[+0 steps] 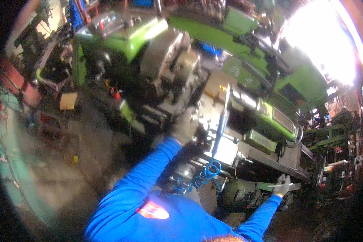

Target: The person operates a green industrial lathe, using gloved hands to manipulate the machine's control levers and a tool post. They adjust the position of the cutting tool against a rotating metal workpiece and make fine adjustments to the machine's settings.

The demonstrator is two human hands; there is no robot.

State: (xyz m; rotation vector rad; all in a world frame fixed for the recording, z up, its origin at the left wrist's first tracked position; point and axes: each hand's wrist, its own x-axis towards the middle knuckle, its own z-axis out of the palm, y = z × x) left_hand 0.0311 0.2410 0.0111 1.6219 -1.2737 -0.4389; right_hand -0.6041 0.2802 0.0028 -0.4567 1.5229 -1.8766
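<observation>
A green lathe (pixel 270 117) stretches across the view, its big grey chuck (pixel 162 60) left of the middle. My left hand (pixel 185 127), in a grey glove, reaches to the carriage just below the chuck; its fingers blur into the metal parts there, so their grip is hidden. To its right, a blue air gun (pixel 220 131) with a long pale nozzle lies tilted over the carriage, trailing a coiled blue hose (pixel 209 171). My right hand (pixel 284 186), also gloved, is stretched out to the lower right, with its fingers closed round something thin and pale.
Below the lathe bed sits a rounded green housing (pixel 236 191). A handwheel (pixel 298 135) is on the tailstock at the right end. Racks with assorted parts (pixel 336 161) stand farther right. Concrete floor (pixel 56 169) and a red metal object (pixel 18 82) lie to the left.
</observation>
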